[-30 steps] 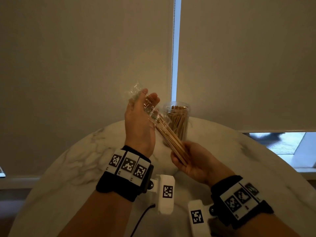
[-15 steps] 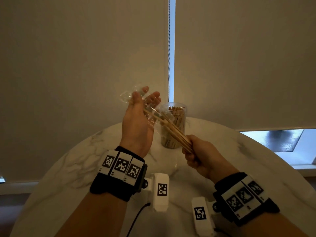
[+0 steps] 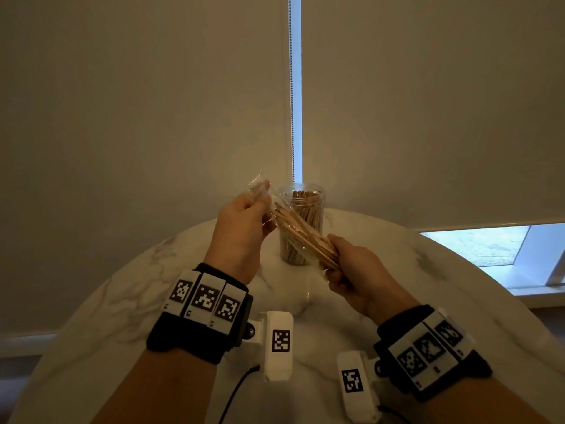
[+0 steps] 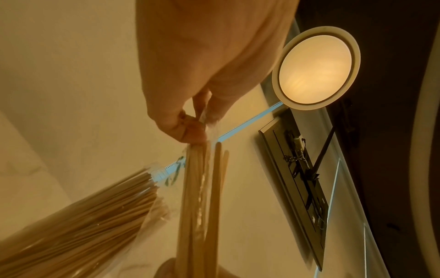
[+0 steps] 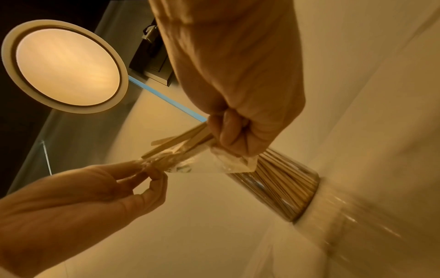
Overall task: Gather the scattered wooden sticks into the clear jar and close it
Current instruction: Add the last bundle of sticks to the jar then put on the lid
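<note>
A clear jar (image 3: 301,228) stands open at the back of the round marble table (image 3: 122,301), packed with wooden sticks (image 5: 281,180). In front of it I hold a bundle of wooden sticks (image 3: 302,234) partly inside a clear plastic wrapper (image 3: 260,188). My right hand (image 3: 339,264) grips the bundle's near end in a fist. My left hand (image 3: 244,221) pinches the wrapper's far end between thumb and fingers (image 4: 190,129). In the right wrist view the wrapper (image 5: 190,163) stretches between both hands. No lid is in view.
Closed roller blinds (image 3: 137,117) hang behind the table, with a bead chain (image 3: 292,87) in the gap above the jar. A window sill (image 3: 504,264) lies at the right. A round ceiling lamp (image 4: 316,67) shows in the wrist views.
My left hand's fingers have curled from straight to pinching the wrapper end. My right hand has closed into a fist on the sticks and moved right, drawing the bundle partly out.
</note>
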